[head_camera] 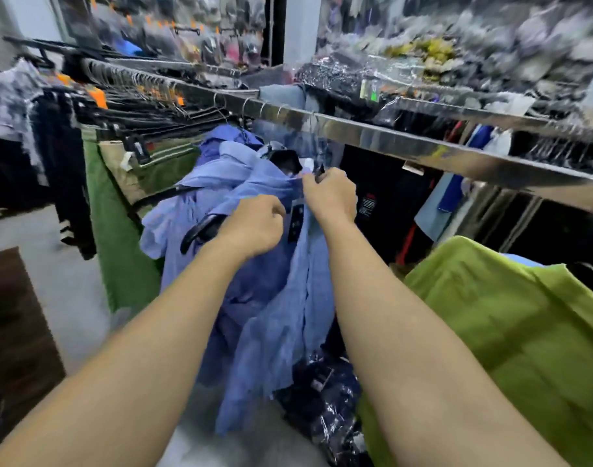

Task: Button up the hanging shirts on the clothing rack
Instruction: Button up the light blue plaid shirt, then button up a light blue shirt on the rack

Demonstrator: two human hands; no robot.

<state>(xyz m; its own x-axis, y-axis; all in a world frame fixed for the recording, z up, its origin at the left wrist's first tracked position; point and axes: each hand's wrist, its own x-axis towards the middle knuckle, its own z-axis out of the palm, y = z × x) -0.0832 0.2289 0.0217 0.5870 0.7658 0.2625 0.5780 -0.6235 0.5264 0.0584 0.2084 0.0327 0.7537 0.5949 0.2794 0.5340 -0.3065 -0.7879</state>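
Your blue shirt (271,298) hangs right in front of you, just under the shiny metal rail (423,143), its front edges meeting between your two hands. Your right hand (332,197) is up at the collar, fingers curled and pinching the fabric edge there, with something small and dark at the fingertips that is too blurred to name. Your left hand (254,227) sits just below and to the left, fingers curled tight into the cloth beside a dark tag (295,220); whatever is printed on that tag is too small to read. A black hanger (200,230) pokes out of the shirt's shoulder, beside your left wrist.

More blue shirts (227,146) bunch up behind, toward the rail. To your right, a bright green cloth (510,315) drapes low and close. Below the shirt, dark packets in shiny plastic wrap (332,399) lie heaped. A black garment behind your right hand carries a small label (367,205) with red and white print, not legible.

Off to the left, a long row of dark clothes (69,129) hangs on wire hangers with orange tags (97,97), over a grey floor (62,281). Above the rail, wrapped goods (457,55) pile up in a blur.
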